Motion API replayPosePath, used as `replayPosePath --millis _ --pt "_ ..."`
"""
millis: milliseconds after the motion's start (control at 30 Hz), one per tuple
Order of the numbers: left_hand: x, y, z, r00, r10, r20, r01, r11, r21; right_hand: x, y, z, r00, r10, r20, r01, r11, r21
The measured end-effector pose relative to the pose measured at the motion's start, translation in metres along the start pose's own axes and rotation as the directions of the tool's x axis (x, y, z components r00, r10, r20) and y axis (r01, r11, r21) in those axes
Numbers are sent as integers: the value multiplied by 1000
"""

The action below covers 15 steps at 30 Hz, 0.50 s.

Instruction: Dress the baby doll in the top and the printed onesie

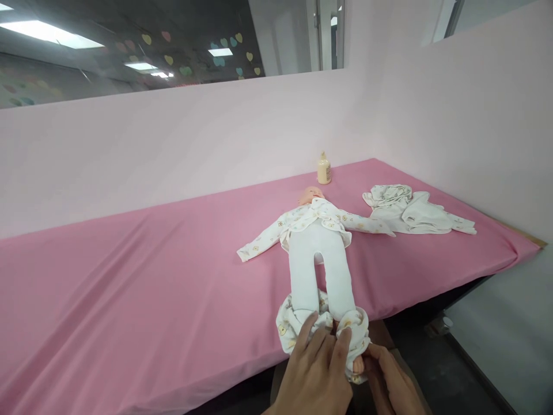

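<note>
A baby doll [319,259] lies on its back at the front edge of the pink-covered table, its head away from me. It wears a white patterned top [298,219] with long sleeves spread out. Patterned baby pants [285,325] are bunched around its lower legs. My left hand [317,363] lies over the pants between the legs, fingers bent onto the cloth; its grip is partly hidden. Beside the doll's foot [358,365], which pokes out of the pant leg, my right hand [386,374] pinches the cuff.
A pump bottle [324,170] stands behind the doll's head near the wall. Folded white baby clothes [415,210] lie to the right. The pink sheet [151,300] is wrinkled at the left. A window [151,46] sits above the back wall.
</note>
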State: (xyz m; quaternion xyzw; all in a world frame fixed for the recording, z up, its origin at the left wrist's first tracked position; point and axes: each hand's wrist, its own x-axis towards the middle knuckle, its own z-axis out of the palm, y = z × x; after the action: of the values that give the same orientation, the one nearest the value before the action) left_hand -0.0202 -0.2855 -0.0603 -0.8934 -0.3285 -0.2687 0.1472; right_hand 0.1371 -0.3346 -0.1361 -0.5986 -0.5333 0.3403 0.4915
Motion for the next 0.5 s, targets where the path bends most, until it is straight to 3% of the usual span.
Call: replayPosePath --millis 100,200,400,500 --pt "0 2 3 1000 5 4 -5 999 45 6 -9 -3 987 101 125 -125 971 205" --pt "1 2 5 1000 15 -5 -15 996 83 14 -11 -9 973 75 217 -125 966 225" --pt "3 1 4 999 35 -16 -33 994 107 12 17 -5 967 -213 138 218 976 -19" --pt "4 -1 3 999 33 -1 -32 996 82 3 25 6 924 -381 -44 368 913 -179"
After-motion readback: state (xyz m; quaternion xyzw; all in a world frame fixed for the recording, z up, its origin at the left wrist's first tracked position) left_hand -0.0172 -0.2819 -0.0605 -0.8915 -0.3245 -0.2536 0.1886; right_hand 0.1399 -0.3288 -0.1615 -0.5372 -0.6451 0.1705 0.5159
